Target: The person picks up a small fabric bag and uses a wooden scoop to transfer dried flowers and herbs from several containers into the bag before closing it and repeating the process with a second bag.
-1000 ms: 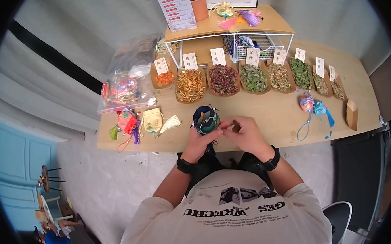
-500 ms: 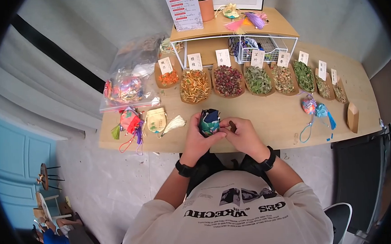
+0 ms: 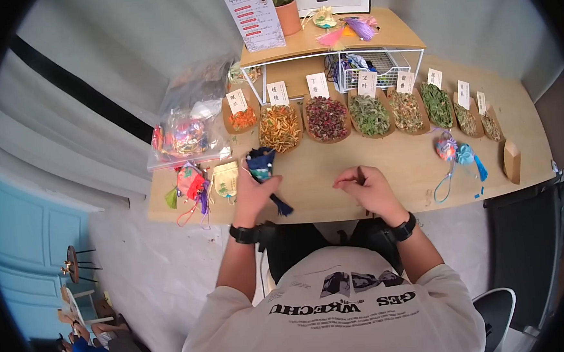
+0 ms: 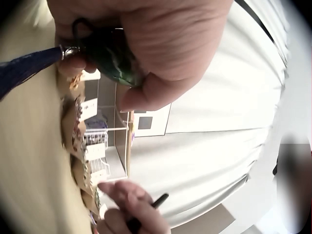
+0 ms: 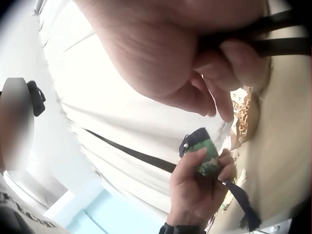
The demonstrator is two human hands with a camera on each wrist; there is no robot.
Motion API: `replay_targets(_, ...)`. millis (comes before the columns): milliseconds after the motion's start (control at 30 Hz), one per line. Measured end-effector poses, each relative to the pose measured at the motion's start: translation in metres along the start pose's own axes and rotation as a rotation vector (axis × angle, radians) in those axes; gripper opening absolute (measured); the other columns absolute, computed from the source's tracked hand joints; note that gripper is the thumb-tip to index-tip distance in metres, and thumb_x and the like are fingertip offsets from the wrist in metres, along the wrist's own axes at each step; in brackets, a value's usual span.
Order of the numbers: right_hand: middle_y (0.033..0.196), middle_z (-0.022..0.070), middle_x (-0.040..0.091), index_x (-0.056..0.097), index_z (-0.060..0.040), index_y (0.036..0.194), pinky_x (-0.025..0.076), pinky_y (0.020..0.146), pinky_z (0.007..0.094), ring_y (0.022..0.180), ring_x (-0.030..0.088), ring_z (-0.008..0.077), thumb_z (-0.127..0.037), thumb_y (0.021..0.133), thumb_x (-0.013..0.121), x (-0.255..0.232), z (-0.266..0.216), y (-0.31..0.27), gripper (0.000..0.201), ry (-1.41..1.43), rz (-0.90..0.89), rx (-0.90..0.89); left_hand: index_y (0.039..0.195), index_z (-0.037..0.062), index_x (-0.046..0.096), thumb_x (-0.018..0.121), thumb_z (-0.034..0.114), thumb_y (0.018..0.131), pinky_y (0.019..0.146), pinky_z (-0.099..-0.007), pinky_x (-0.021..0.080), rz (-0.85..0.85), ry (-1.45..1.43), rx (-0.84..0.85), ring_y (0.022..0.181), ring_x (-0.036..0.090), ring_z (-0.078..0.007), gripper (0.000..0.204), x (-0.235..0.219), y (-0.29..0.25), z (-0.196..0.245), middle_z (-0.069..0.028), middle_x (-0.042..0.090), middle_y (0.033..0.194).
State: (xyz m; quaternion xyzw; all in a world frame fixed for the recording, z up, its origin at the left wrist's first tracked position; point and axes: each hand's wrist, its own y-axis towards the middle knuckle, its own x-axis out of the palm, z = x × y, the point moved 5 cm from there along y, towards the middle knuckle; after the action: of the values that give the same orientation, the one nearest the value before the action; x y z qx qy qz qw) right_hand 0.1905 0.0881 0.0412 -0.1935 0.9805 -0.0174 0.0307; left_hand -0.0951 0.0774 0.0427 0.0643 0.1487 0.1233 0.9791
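Note:
My left hand (image 3: 253,196) grips a small green and navy sachet pouch (image 3: 261,164) over the table's left-centre, close beside the cream pouch. A navy tassel (image 3: 282,205) hangs from the sachet's lower end. In the right wrist view, thumb and fingers wrap round the green cloth (image 5: 208,148), and the dark mouth points up. Well apart to the right, my right hand (image 3: 373,188) has bent fingers around a black tool (image 5: 280,47) with two slim arms, like tweezers. One dark tip (image 4: 161,200) sticks out past these fingers in the left wrist view.
Several paper trays of dried herbs (image 3: 327,118) with name cards line the back of the table. At left lie a plastic bag (image 3: 189,133), a red pouch (image 3: 190,180) and a cream pouch (image 3: 225,181). Small sachets (image 3: 447,146) lie right. A shelf (image 3: 332,44) stands behind.
The hands were together at the sachet; they have now parted. My left hand has carried the sachet leftward and tilted it, bringing its tassel into view. My right hand has shifted slightly right.

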Motion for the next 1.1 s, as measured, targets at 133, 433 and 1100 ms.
replay_targets(133, 0.086, 0.0091, 0.071, 0.067, 0.0025, 0.093, 0.032, 0.042, 0.0230, 0.047, 0.042, 0.0045, -0.006, 0.088, 0.066, -0.029, 0.035, -0.009, 0.010, 0.543, -0.064, 0.422, 0.123, -0.0011, 0.054, 0.077, 0.010, 0.067, 0.083, -0.0351, 0.051, -0.047, 0.325, 0.045, 0.090, 0.065, -0.0249, 0.062, -0.021, 0.037, 0.041, -0.0122, 0.066, 0.105)
replay_targets(433, 0.087, 0.0117, 0.072, 0.066, 0.0032, 0.105, 0.024, 0.038, 0.0222, 0.039, 0.029, 0.0055, -0.014, 0.099, 0.049, -0.060, 0.082, -0.008, 0.025, 1.093, -0.260, 0.332, 0.111, -0.0055, 0.059, 0.076, 0.022, 0.067, 0.087, -0.0448, 0.051, -0.479, 0.956, 0.074, 0.103, 0.065, -0.0432, 0.055, 0.007, 0.116, 0.035, -0.0293, 0.067, 0.105)
replay_targets(1100, 0.086, 0.0124, 0.071, 0.066, 0.0019, 0.105, 0.027, 0.038, 0.0235, 0.040, 0.031, 0.0065, -0.016, 0.101, 0.047, -0.057, 0.079, -0.011, 0.026, 1.134, -0.326, 0.313, 0.089, -0.0029, 0.072, 0.085, 0.051, 0.065, 0.071, -0.0381, 0.053, -0.771, 1.144, 0.035, 0.078, 0.070, -0.0311, 0.060, 0.047, 0.158, 0.086, -0.0184, 0.072, 0.083)
